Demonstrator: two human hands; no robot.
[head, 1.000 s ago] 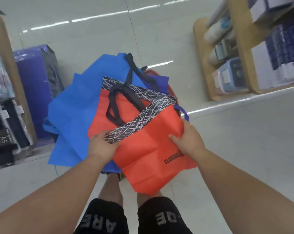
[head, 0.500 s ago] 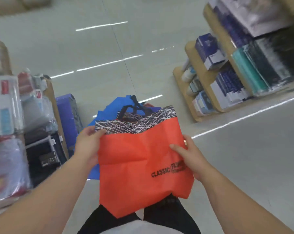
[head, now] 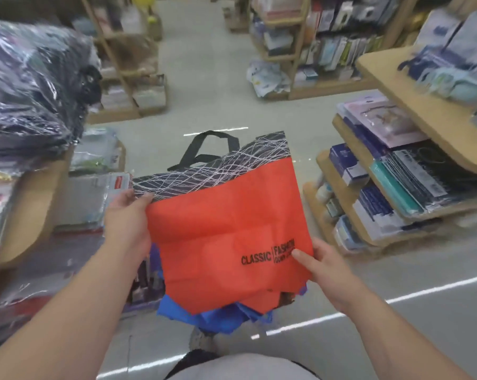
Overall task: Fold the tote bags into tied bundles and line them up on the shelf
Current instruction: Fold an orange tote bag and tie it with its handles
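Observation:
I hold an orange tote bag (head: 218, 229) flat in front of me, with a black band of white scribbled lines along its top and black handles (head: 204, 146) sticking up. "CLASSIC FASHION" is printed near its lower right. My left hand (head: 127, 218) pinches the bag's upper left corner at the patterned band. My right hand (head: 325, 267) grips its lower right edge, thumb on the print. Blue tote bags (head: 212, 316) lie crumpled below the orange one, mostly hidden by it.
Wooden tiered shelves (head: 423, 111) with packaged goods stand on the right. On the left is a shelf unit (head: 31, 204) with plastic-wrapped dark goods (head: 31, 86) piled on top. An aisle of pale floor (head: 204, 78) runs ahead to more shelves (head: 300, 50).
My view has swung up from the floor to the aisle. The orange bag has been lifted off the blue pile and spread flat, handles now up; my right hand slid to the lower right corner.

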